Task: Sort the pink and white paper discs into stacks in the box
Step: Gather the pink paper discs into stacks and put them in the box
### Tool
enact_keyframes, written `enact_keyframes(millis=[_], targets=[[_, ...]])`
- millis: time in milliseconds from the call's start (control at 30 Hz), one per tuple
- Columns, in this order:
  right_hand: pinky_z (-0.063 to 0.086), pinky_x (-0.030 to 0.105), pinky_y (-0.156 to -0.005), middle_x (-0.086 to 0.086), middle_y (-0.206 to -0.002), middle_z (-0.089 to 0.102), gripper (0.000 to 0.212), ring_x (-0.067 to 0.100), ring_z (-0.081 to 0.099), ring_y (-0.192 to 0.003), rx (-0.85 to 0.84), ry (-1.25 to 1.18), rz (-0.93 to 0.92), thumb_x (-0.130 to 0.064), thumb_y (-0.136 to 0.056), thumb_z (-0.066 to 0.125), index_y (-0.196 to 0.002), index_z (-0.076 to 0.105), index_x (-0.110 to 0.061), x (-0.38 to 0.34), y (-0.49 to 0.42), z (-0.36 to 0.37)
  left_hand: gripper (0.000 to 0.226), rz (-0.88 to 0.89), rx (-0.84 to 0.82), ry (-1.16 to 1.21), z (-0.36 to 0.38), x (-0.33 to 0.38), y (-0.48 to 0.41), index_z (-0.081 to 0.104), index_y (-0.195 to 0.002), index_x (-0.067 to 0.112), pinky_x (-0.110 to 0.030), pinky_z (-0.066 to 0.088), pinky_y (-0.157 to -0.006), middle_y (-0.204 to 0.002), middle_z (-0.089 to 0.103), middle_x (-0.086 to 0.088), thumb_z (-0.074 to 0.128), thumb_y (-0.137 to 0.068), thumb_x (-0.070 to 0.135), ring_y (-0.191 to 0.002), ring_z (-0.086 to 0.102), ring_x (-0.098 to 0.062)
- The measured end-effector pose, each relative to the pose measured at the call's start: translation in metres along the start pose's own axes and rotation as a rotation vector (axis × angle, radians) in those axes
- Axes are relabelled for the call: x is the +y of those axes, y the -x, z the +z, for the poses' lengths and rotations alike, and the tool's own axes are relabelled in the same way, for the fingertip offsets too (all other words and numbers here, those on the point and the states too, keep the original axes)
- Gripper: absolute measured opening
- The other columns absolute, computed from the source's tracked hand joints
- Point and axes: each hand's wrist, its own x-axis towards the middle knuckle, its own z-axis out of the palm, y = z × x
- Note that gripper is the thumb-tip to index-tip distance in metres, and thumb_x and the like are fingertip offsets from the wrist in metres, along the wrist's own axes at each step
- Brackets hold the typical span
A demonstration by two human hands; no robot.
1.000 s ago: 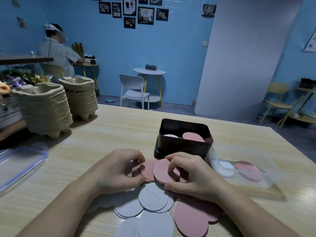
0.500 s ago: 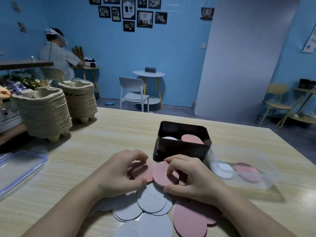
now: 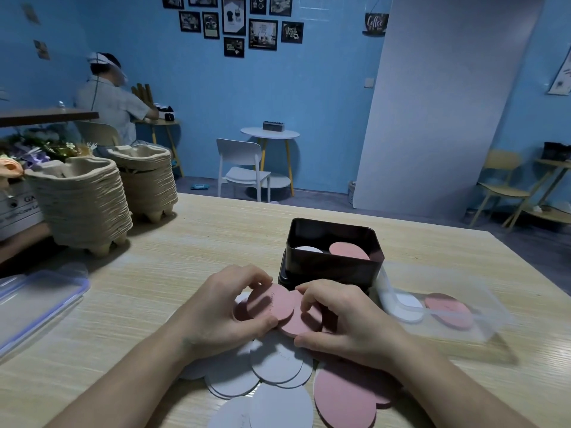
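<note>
Left hand (image 3: 222, 307) pinches a pink disc (image 3: 270, 302) by its rim while the right hand (image 3: 336, 319) pins a second pink disc (image 3: 296, 322) overlapping beneath it, and I'd say the risk is that thin paper sticks, so a white disc (image 3: 276, 359) from the loose pile at 6 o'clock rides along or the pinched one buckles. Both grips are narrow, closed on pink, just short of the black box (image 3: 333, 267) at 12 o'clock on the desk (image 3: 185, 251), where white and pink stacks already sit side by side.

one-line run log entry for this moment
stage: gathering pink discs | left hand: holds pink disc | right hand: on pink disc | black box: white and pink stacks
</note>
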Motion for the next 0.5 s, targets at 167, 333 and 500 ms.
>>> enact_keyframes(millis=[167, 333, 500], targets=[[0.052, 0.033, -0.094, -0.011, -0.123, 0.062, 0.046, 0.008, 0.061, -0.113, 0.002, -0.014, -0.073, -0.05, -0.088, 0.08, -0.121, 0.059, -0.027, -0.003, -0.002, 0.004, 0.043, 0.078, 0.034, 0.014, 0.003, 0.002, -0.001, 0.067, -0.111, 0.023, -0.023, 0.048, -0.092, -0.115, 0.071, 0.016, 0.078, -0.082, 0.053, -0.117, 0.064, -0.004], [0.052, 0.034, -0.088, -0.008, -0.117, 0.062, 0.034, 0.011, 0.06, -0.105, 0.006, -0.042, -0.1, -0.042, -0.091, 0.08, -0.109, 0.062, -0.02, -0.005, -0.004, 0.003, 0.04, 0.144, 0.093, 0.01, 0.006, 0.006, -0.003, 0.066, -0.103, 0.018, -0.03, 0.052, -0.094, -0.115, 0.071, 0.008, 0.081, -0.083, 0.049, -0.118, 0.064, -0.007], [0.048, 0.03, -0.105, 0.0, -0.14, 0.062, 0.031, 0.001, 0.047, -0.142, 0.025, -0.051, -0.089, -0.046, -0.089, 0.08, -0.098, 0.061, -0.024, -0.004, -0.004, 0.006, 0.038, 0.198, 0.092, 0.025, 0.012, 0.009, -0.004, 0.065, -0.102, 0.016, -0.032, 0.054, -0.084, -0.113, 0.069, 0.008, 0.089, -0.081, 0.037, -0.104, 0.066, -0.012]])
